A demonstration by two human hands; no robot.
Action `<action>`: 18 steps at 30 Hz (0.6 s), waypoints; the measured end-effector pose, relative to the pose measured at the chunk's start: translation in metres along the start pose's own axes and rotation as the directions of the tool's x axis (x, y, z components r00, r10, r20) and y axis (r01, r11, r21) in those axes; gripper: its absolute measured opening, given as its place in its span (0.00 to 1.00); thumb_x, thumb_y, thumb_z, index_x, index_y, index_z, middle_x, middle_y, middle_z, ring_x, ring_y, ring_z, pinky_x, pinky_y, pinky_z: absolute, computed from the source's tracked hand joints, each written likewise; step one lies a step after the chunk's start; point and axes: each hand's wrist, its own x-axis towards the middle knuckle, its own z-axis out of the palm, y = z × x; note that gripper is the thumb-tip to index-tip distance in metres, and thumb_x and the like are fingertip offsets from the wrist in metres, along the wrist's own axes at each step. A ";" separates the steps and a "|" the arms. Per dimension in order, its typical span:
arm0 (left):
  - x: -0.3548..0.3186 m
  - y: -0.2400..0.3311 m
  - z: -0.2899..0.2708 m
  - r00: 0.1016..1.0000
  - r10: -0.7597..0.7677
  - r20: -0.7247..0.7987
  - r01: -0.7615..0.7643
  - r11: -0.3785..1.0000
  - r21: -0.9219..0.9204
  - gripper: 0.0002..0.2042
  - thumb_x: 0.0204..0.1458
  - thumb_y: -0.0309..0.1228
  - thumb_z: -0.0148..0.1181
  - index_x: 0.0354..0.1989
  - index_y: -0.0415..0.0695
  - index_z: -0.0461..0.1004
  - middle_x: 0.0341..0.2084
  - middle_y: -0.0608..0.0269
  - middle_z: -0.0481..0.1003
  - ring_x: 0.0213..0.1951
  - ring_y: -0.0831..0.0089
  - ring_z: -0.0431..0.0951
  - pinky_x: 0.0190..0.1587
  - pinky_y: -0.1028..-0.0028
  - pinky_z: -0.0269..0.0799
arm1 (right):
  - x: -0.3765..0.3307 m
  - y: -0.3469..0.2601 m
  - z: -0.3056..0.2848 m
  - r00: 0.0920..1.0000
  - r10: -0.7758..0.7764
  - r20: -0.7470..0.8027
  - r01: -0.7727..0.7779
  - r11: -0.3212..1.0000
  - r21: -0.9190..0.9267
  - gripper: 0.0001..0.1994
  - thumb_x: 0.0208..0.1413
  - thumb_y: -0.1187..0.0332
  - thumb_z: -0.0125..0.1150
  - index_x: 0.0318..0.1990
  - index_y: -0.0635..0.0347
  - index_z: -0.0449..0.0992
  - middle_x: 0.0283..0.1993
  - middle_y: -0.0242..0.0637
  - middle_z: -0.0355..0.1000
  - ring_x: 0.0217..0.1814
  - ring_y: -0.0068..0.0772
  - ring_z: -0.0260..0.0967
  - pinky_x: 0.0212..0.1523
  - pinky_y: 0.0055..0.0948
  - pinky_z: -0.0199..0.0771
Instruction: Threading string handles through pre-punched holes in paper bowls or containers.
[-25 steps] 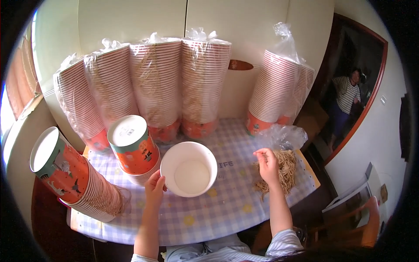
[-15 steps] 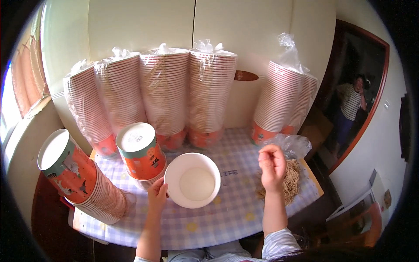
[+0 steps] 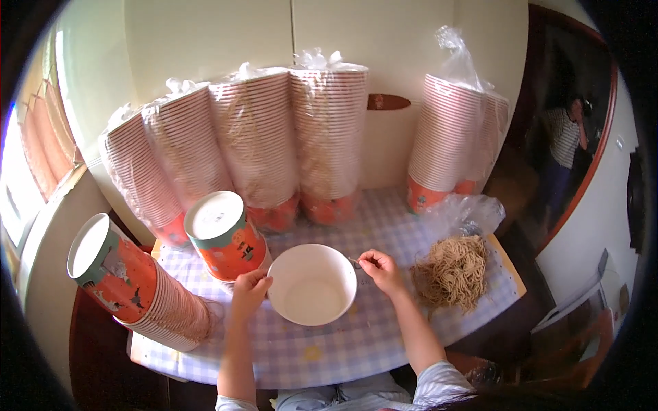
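A white-lined paper bucket [image 3: 312, 291] is tilted with its mouth toward me, in the middle of the table. My left hand [image 3: 252, 289] grips its left rim, thumb and fingers closed on the wall. Beside the right rim, my right hand [image 3: 380, 269] is pinched on what looks like the end of a thin pale cord; most of that is hidden by the fingers. To the right of this hand lies a loose heap of beige cords [image 3: 456, 270]. Left of the bucket, an orange and green paper bucket [image 3: 218, 229] stands upside down on a short stack.
A taller stack of upturned buckets [image 3: 140, 288] leans at the left edge. Several plastic-wrapped bucket stacks [image 3: 257, 137] stand along the back, more wrapped stacks [image 3: 445, 137] at back right. A crumpled clear bag [image 3: 473, 212] lies behind the cords. A person [image 3: 565, 140] appears in the dark doorway.
My right hand has moved left from above the cord heap to the bucket's right rim. The left hand keeps its hold on the bucket. The view has shifted slightly.
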 end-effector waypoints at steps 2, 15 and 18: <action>0.012 0.015 -0.001 0.993 0.116 0.006 -0.111 0.929 0.352 0.08 0.45 0.28 0.51 0.23 0.35 0.71 0.12 0.62 0.69 0.15 0.79 0.68 0.18 0.75 0.60 | -0.002 -0.002 -0.005 1.000 0.012 -0.015 -0.012 1.000 0.007 0.04 0.50 0.70 0.55 0.31 0.59 0.72 0.26 0.19 0.64 0.26 0.09 0.56 0.27 0.12 0.58; -0.028 0.080 0.115 0.814 0.431 0.389 -0.540 0.317 0.780 0.11 0.42 0.39 0.58 0.22 0.43 0.72 0.19 0.62 0.73 0.27 0.68 0.74 0.26 0.69 0.70 | -0.007 -0.016 -0.015 0.999 -0.012 0.035 0.015 0.997 -0.080 0.04 0.45 0.73 0.58 0.26 0.64 0.73 0.25 0.24 0.62 0.26 0.13 0.60 0.27 0.15 0.62; -0.025 0.078 0.119 0.833 0.379 0.404 -0.527 0.317 0.789 0.11 0.41 0.35 0.57 0.14 0.44 0.67 0.13 0.63 0.71 0.22 0.69 0.74 0.20 0.69 0.67 | -0.008 -0.018 -0.017 0.997 -0.055 0.058 0.065 0.981 -0.185 0.03 0.45 0.73 0.58 0.27 0.63 0.73 0.26 0.27 0.65 0.27 0.15 0.63 0.29 0.17 0.65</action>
